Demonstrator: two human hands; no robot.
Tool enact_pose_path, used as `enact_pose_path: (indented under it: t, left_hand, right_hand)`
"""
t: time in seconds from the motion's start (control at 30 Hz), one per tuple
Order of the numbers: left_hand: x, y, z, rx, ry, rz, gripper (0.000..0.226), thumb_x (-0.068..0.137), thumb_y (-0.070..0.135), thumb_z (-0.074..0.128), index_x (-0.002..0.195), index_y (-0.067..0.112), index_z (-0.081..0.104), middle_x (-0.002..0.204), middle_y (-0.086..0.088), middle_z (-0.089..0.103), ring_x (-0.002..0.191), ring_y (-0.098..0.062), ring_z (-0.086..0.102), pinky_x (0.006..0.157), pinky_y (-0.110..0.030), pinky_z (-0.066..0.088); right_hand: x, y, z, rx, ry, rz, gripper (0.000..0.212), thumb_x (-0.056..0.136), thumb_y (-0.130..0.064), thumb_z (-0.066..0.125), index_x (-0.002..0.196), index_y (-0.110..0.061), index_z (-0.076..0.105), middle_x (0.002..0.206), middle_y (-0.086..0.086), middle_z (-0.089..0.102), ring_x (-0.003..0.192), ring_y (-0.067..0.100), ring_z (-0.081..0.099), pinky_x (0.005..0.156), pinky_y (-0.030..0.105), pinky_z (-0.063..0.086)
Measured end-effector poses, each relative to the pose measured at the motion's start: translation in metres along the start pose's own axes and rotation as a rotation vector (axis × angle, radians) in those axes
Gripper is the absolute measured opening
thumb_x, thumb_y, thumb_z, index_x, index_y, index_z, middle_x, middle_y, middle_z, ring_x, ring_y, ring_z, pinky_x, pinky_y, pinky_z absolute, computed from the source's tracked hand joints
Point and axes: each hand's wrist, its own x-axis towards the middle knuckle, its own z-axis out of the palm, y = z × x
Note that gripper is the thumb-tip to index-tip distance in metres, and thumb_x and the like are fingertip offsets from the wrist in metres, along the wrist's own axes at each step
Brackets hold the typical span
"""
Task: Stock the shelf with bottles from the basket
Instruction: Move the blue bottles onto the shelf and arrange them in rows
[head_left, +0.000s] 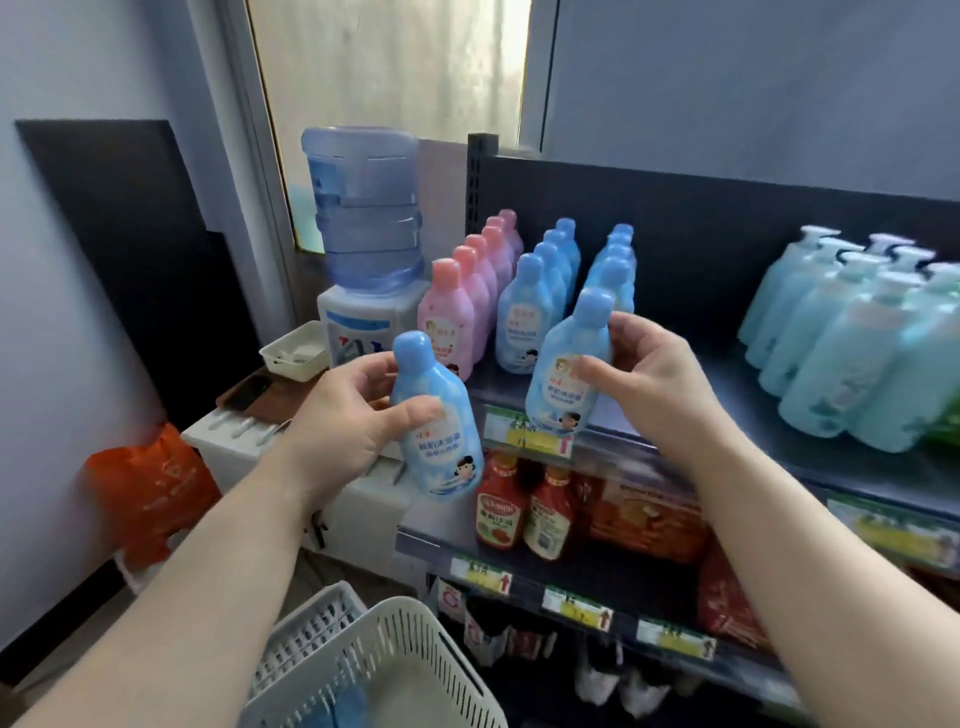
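My left hand (345, 415) grips a blue bottle (436, 431) with a cartoon label, held upright in the air just left of the shelf. My right hand (649, 379) holds a second blue bottle (569, 369) at the front edge of the top shelf (675, 436), at the head of the right-hand blue row (615, 260). Behind stand another row of blue bottles (540, 301) and a row of pink bottles (467, 306). The white slotted basket (395, 649) is below, near my left forearm, with something blue inside.
Teal pump bottles (852, 338) fill the shelf's right side. Red sauce bottles (524, 509) and orange boxes (649, 514) sit on the shelf below. A water dispenser (363, 260), a small white tray (296, 353) and an orange bag (150, 483) stand to the left.
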Motion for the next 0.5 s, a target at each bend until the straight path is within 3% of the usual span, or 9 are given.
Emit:
enact_pose_path:
  t: [0.17,0.3,0.4,0.5]
  left_hand:
    - [0.020,0.007,0.021,-0.007,-0.005,0.016,0.045,0.059,0.021,0.086,0.100,0.021,0.067,0.089,0.002,0.074,0.078,-0.010,0.068,0.058,-0.018,0.051]
    - [0.035,0.011,0.034,-0.021,-0.001,0.029,0.041,0.063,0.020,0.077,0.103,0.018,0.066,0.088,0.002,0.073,0.080,-0.008,0.068,0.062,-0.021,0.053]
    - [0.044,0.012,0.044,-0.025,-0.005,0.054,0.046,0.062,0.015,0.083,0.104,0.017,0.066,0.089,0.004,0.074,0.083,-0.008,0.067,0.066,-0.019,0.052]
    - [0.052,0.012,0.054,-0.037,-0.013,0.051,0.041,0.062,0.018,0.077,0.101,0.023,0.066,0.089,0.005,0.074,0.084,-0.008,0.068,0.067,-0.020,0.053]
  right_hand:
    - [0.031,0.011,-0.029,-0.054,0.085,-0.027,0.042,0.082,-0.013,0.072,0.122,-0.019,0.060,0.101,-0.003,0.072,0.092,0.010,0.069,0.082,0.036,0.057]
    - [0.052,0.023,-0.038,-0.172,0.075,-0.023,0.043,0.081,-0.024,0.072,0.122,-0.027,0.060,0.106,-0.001,0.068,0.093,0.013,0.067,0.082,0.039,0.057]
    - [0.060,0.031,-0.034,-0.330,0.027,-0.026,0.046,0.083,-0.025,0.071,0.127,-0.022,0.057,0.112,0.000,0.057,0.099,0.015,0.060,0.090,0.039,0.053]
    - [0.060,0.032,-0.030,-0.416,0.002,-0.043,0.053,0.086,-0.026,0.068,0.135,-0.018,0.051,0.112,0.000,0.052,0.101,0.017,0.055,0.093,0.034,0.048]
